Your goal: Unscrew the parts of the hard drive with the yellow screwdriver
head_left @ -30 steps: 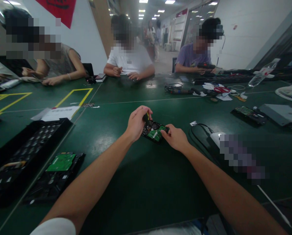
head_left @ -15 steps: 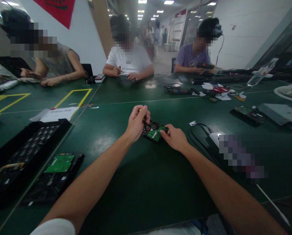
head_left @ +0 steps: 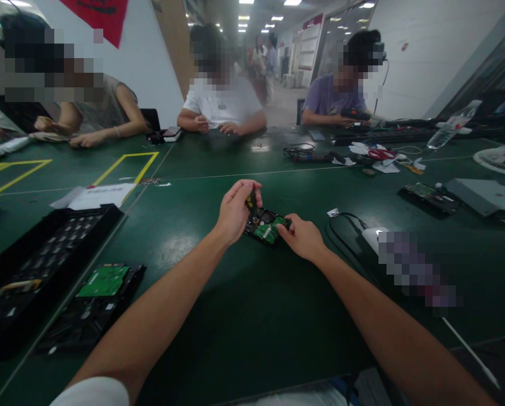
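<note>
A hard drive [head_left: 267, 228] with a green circuit board lies on the green table in front of me. My left hand [head_left: 234, 211] is closed around a black-and-yellow screwdriver [head_left: 251, 201], held upright over the drive's left part; its tip is hard to make out. On the opposite side, my right hand [head_left: 304, 237] grips the drive's right edge, with the thumb on top by the board and the fingers partly hidden. Left of my left forearm sits a second hard drive [head_left: 104, 282], its green board facing up.
A long black tray [head_left: 45, 254] stands at the left, with a paper sheet [head_left: 102, 196] behind it. On the right are a white power strip [head_left: 375, 239] with cable, another drive [head_left: 428, 198], a grey box [head_left: 484, 197] and a bottle [head_left: 453, 127]. Several people sit across the table.
My left fingers have shifted around the screwdriver, and more of its black-and-yellow handle shows. My right hand and the hard drive stay in place.
</note>
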Action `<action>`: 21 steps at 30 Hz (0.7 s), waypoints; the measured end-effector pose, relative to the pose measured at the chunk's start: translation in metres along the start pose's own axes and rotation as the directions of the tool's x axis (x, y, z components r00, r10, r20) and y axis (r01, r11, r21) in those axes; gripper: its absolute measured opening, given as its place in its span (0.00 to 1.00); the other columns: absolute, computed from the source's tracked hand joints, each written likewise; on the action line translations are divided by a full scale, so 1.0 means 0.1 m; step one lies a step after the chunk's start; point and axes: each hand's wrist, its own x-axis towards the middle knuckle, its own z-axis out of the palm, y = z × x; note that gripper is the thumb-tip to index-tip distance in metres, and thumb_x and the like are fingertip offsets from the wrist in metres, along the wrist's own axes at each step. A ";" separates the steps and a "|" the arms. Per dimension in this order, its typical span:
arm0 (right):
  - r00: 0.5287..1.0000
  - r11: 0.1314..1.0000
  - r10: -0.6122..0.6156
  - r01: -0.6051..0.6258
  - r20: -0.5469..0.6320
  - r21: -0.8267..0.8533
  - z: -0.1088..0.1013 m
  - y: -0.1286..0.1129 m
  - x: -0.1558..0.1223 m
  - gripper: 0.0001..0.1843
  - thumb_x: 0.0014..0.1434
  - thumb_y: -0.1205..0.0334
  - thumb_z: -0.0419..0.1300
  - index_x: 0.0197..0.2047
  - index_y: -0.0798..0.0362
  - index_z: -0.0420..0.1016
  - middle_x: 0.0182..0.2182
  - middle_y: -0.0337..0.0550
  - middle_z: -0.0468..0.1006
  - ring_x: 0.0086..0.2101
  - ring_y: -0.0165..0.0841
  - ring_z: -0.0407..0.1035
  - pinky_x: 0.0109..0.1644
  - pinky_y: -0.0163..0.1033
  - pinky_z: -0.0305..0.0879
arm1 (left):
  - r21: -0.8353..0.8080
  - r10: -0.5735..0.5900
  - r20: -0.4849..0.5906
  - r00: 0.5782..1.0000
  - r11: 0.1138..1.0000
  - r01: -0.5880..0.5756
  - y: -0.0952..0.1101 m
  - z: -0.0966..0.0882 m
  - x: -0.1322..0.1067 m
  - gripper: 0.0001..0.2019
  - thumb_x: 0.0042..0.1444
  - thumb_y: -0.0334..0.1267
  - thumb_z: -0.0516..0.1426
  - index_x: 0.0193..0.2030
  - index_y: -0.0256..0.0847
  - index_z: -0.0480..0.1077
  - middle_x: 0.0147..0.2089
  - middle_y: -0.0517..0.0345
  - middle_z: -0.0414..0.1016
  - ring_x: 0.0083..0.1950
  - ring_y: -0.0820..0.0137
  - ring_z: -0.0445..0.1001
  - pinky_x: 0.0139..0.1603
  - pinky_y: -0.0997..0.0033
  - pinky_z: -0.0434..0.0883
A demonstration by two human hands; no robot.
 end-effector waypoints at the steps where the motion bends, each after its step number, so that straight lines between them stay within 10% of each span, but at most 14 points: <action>1: 1.000 1.000 0.004 -0.004 0.003 -0.005 -0.01 -0.01 0.00 0.24 0.72 0.43 0.52 0.59 0.52 0.71 0.35 0.44 0.82 0.33 0.38 0.75 0.31 0.38 0.58 | -0.007 -0.015 -0.006 1.000 1.000 0.015 0.00 0.01 0.00 0.09 0.64 0.43 0.57 0.37 0.41 0.72 0.31 0.58 0.69 0.31 0.73 0.69 0.36 0.71 0.69; 21: 1.000 1.000 0.015 -0.015 0.005 0.002 0.00 -0.02 -0.01 0.23 0.72 0.44 0.53 0.58 0.51 0.71 0.34 0.43 0.82 0.33 0.37 0.76 0.31 0.37 0.57 | 0.074 0.019 -0.051 0.999 0.997 -0.015 -0.02 -0.04 0.02 0.09 0.62 0.42 0.60 0.33 0.41 0.72 0.36 0.58 0.71 0.36 0.73 0.70 0.39 0.74 0.69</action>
